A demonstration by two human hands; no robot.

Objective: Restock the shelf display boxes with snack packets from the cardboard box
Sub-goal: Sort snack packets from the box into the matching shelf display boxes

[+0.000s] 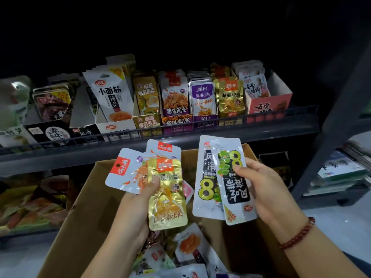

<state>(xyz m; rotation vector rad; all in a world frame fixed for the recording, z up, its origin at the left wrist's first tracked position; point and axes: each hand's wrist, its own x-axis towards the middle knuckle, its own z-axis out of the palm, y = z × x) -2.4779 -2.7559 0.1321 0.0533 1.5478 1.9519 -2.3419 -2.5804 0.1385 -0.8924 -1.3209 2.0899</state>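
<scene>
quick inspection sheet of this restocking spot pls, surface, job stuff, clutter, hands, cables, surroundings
surface: dark wire-fronted shelf carrying a row of display boxes, most holding packets.
job's things: open cardboard box below the shelf, loose snack packets inside.
clutter: nothing seen.
hands: left hand holds a gold packet and white-orange ones; right hand holds two white-black packets, front one upside down.
cables: nothing seen.
surroundings: lower shelf at left with more packets; dim lighting.

both forearms reach forward; left hand (138, 205) and right hand (267, 189) each pinch something, thumbs on top, other fingers seemingly curled behind.
</scene>
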